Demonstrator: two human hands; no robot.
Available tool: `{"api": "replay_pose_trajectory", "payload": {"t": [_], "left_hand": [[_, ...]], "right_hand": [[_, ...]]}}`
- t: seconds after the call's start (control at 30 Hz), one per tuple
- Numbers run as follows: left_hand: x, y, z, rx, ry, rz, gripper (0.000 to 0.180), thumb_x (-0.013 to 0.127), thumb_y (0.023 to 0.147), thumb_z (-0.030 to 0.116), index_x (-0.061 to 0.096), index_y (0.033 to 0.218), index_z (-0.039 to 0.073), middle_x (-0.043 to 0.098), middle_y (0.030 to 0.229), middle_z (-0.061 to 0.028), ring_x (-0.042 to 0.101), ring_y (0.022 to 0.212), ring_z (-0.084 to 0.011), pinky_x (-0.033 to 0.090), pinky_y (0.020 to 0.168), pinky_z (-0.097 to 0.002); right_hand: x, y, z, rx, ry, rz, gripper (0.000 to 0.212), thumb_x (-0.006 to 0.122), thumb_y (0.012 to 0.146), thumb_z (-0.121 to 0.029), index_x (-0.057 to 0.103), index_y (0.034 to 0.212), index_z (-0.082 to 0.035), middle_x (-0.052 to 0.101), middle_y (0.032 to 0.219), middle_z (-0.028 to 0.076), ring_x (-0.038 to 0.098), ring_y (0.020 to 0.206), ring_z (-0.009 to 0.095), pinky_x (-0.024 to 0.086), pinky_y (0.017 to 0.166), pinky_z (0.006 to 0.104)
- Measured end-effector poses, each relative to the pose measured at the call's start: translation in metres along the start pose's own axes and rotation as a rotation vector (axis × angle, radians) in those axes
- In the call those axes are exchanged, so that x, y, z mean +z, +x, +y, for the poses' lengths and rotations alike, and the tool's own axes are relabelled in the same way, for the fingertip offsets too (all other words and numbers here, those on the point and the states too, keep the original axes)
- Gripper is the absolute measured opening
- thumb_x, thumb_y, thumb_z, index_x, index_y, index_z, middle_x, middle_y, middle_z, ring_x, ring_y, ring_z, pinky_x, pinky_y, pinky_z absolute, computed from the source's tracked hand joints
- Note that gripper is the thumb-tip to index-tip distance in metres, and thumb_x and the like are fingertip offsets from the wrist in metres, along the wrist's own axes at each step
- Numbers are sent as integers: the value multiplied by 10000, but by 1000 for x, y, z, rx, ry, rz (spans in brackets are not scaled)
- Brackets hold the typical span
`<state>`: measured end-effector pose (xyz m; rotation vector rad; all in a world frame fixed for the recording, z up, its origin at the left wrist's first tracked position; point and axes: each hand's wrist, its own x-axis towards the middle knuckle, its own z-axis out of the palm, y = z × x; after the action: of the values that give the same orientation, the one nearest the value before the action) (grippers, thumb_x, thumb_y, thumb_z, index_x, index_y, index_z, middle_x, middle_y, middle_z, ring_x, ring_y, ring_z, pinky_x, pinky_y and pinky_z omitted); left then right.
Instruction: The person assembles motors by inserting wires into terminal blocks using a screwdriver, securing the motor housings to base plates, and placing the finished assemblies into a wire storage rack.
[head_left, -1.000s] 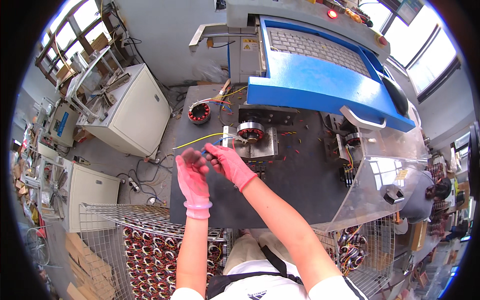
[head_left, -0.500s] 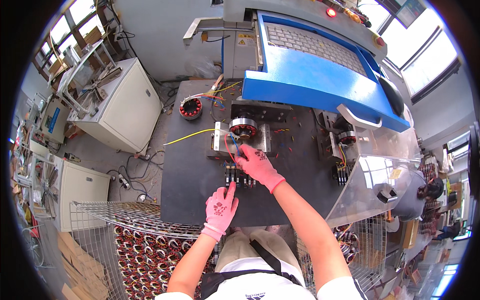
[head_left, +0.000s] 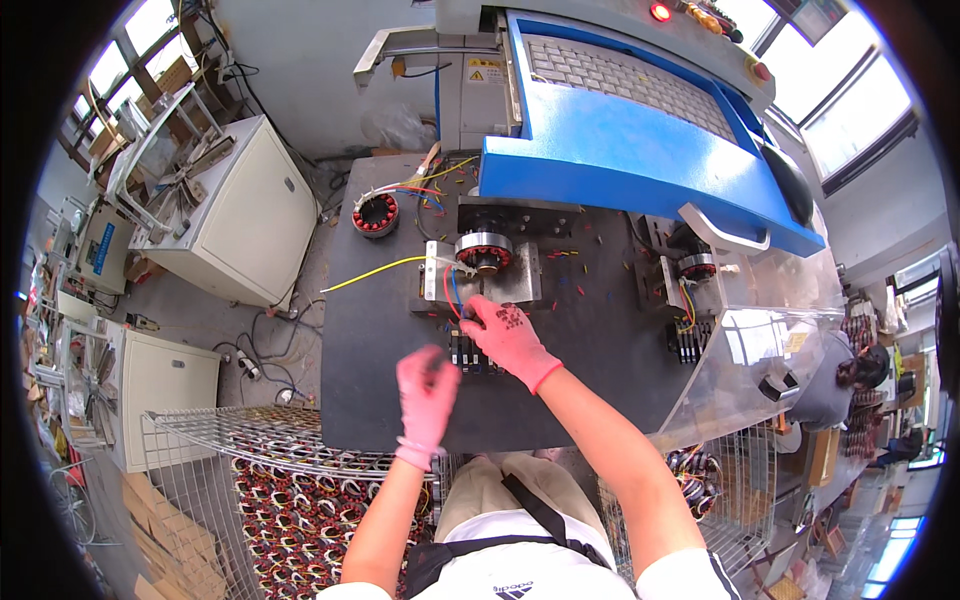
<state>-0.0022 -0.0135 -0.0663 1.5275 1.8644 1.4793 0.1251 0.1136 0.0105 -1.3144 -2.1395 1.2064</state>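
Observation:
My right hand (head_left: 508,338), in a pink glove, pinches the ends of a red wire (head_left: 447,290) and a blue wire (head_left: 456,288). Both run down from a motor stator (head_left: 483,250), a metal ring with red windings, seated in a metal fixture (head_left: 520,289). A yellow wire (head_left: 372,272) stretches out leftward from the same stator. Just below my right fingers is a row of black spring clips (head_left: 466,356), partly covered by the hand. My left hand (head_left: 426,392), also pink-gloved, hovers left of the clips; motion smears its fingers.
Another stator (head_left: 376,215) sits at the table's back left. A blue machine housing (head_left: 620,135) overhangs the back. At right stand a second fixture with a stator (head_left: 697,266) and a clear plastic panel (head_left: 725,375). A wire basket (head_left: 285,425) of stators adjoins the front left edge.
My left hand has pulled back from the clips, moving left and slightly up, its pointing finger no longer on them. The right hand shifted slightly left, still pinching the wires.

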Motion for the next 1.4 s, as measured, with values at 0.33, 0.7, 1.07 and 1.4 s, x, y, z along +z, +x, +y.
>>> {"api": "replay_pose_trajectory", "payload": {"t": [0.33, 0.7, 1.07, 1.4], "left_hand": [[-55, 97, 55, -306, -1000, 50, 559, 351, 984, 540, 599, 1149, 68, 644, 825, -49, 586, 645, -143, 436, 532, -230], [-15, -15, 32, 114, 468, -325, 628, 665, 825, 300, 444, 1380, 107, 530, 1206, -142, 586, 962, -309, 486, 785, -420], [-12, -29, 5, 133, 660, -402, 538, 622, 834, 279, 486, 1338, 146, 524, 1131, -57, 561, 956, -241, 460, 748, -407], [16, -41, 1, -607, -440, -6, 458, 528, 966, 177, 415, 1375, 4, 507, 1200, -87, 542, 957, -121, 482, 812, -258]], "right_hand": [[10, 10, -46, 371, 1096, -371, 308, 607, 931, -382, 676, 943, -82, 551, 706, -38, 450, 594, 30, 313, 510, 197], [1, -2, 8, -6, 158, -2, 172, 568, 912, -189, 563, 945, -20, 624, 732, 132, 620, 664, 259, 461, 598, 379], [23, -2, 18, -142, -70, 55, 172, 576, 904, -184, 548, 982, -33, 644, 844, 175, 622, 804, 370, 475, 686, 420], [-1, -34, 5, -169, -91, 160, 206, 577, 904, -210, 561, 1058, -75, 669, 905, 129, 651, 825, 314, 503, 713, 411]]}}
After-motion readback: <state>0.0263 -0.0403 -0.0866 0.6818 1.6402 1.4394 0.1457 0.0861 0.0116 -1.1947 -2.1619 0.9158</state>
